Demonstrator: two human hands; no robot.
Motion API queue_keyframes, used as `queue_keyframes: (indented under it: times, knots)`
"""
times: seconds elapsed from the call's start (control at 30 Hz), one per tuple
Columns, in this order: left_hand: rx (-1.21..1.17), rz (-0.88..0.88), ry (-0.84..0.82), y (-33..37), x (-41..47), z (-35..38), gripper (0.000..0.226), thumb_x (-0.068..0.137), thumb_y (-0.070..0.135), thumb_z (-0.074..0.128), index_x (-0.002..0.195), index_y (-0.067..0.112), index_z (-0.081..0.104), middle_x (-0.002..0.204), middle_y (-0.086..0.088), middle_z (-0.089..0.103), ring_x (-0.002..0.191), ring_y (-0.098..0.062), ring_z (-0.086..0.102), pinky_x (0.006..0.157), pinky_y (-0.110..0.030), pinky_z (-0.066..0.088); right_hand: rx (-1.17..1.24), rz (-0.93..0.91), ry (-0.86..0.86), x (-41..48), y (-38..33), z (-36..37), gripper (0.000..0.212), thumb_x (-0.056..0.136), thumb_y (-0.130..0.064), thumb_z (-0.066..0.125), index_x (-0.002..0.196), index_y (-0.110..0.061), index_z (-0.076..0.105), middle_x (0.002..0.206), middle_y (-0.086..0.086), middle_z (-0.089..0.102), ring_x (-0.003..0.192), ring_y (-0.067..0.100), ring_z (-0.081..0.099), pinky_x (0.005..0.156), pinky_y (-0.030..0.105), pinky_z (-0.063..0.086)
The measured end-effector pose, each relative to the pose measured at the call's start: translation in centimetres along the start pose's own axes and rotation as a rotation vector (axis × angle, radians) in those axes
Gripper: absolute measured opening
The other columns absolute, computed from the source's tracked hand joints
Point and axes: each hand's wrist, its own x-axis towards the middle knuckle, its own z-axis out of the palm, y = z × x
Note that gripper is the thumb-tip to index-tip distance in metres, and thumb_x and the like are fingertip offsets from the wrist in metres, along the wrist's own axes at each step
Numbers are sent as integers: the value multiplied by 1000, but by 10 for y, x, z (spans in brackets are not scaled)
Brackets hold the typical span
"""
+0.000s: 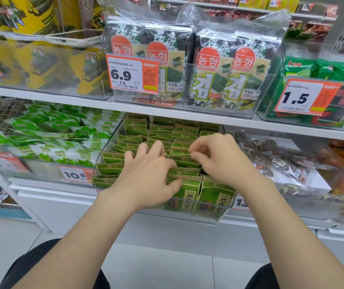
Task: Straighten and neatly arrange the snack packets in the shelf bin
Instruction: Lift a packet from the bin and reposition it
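1. A clear bin point(187, 215) on the lower store shelf holds green snack packets point(133, 130), standing upright in rows
2. The left hand point(148, 174) clasps several front packets, with fingers dug between the rows and the thumb on the front one
3. The right hand point(223, 161) pinches a packet's top edge near the middle
4. Seaweed packs point(219, 80) sit on the shelf above

Up top, big seaweed multipacks point(208, 65) in a clear tub point(250, 112), orange 6.9 price tag point(132, 74) on its front. Further right, a 1.5 tag point(304, 97). Left, yellow packs point(41, 65) above, green-and-white packets point(62, 140) below. Right, brownish snack bags point(281, 163). White tiles point(156, 261) underfoot.
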Motion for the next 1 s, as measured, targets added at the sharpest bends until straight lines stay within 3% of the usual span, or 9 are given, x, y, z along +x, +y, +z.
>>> queue_keyframes:
  times: [0.03, 0.13, 0.33, 0.57, 0.67, 0.77, 0.83, 0.9, 1.0]
  knots:
    - [-4, 1, 5, 0, 0, 0, 54, 95, 71, 48, 139, 43, 59, 117, 6, 31, 114, -23, 33, 93, -48, 32, -32, 14, 6, 0, 2, 0, 7, 97, -27, 75, 102, -27, 81, 92, -10, 77, 90, 9, 69, 92, 34, 59]
    - [1, 11, 25, 1, -1, 1, 57, 92, 74, 50, 138, 42, 59, 116, 6, 31, 113, -22, 33, 94, -48, 33, -157, 63, -79, 6, 5, 7, 23, 88, -27, 86, 111, -29, 81, 102, -5, 77, 104, 17, 67, 93, 42, 60]
    - [16, 33, 31, 5, 5, 0, 65, 86, 86, 46, 117, 35, 71, 112, 7, 32, 108, -22, 30, 94, -47, 34, -206, 108, -8, 26, 5, 22, 10, 97, -27, 75, 103, -24, 83, 102, 6, 78, 100, 29, 70, 81, 39, 58]
    - [-17, 105, -16, 1, 9, 2, 67, 93, 73, 56, 143, 28, 65, 115, 12, 42, 113, -18, 31, 103, -46, 37, -223, 138, -13, 37, 16, 33, 11, 105, -25, 62, 96, -27, 58, 101, 5, 71, 108, 36, 60, 84, 42, 34]
    - [-20, 127, -36, -3, 7, 2, 77, 87, 76, 64, 147, 29, 60, 123, 15, 47, 116, -15, 30, 104, -44, 38, -176, 105, 5, 31, 16, 28, 11, 106, -27, 61, 96, -29, 59, 96, -1, 71, 103, 32, 61, 90, 45, 38]
    - [-29, 117, -59, -4, 5, 2, 80, 82, 73, 73, 149, 30, 58, 119, 17, 51, 116, -15, 31, 99, -41, 39, -113, 40, 103, 17, 10, 17, 8, 107, -28, 58, 100, -27, 60, 85, -1, 69, 90, 31, 62, 81, 44, 51]
    - [-47, 107, -49, -3, 4, 1, 71, 85, 74, 68, 141, 31, 64, 111, 16, 54, 117, -17, 34, 98, -44, 41, -146, -21, 192, 5, 4, 11, 7, 108, -29, 56, 107, -25, 62, 83, 1, 70, 85, 30, 62, 68, 41, 50]
    - [-65, 91, -39, -1, 2, -1, 68, 84, 83, 58, 129, 33, 71, 103, 13, 60, 114, -20, 39, 94, -44, 42, -173, -117, 374, -6, -2, 4, 10, 106, -26, 58, 111, -23, 66, 82, -1, 73, 78, 29, 67, 61, 36, 47]
    - [-111, 55, -7, 1, -1, -3, 73, 81, 83, 45, 128, 33, 71, 105, 10, 63, 109, -20, 39, 90, -43, 40, -102, -212, 703, -16, -9, -5, 11, 104, -20, 62, 108, -15, 71, 86, -3, 74, 71, 22, 68, 57, 37, 52]
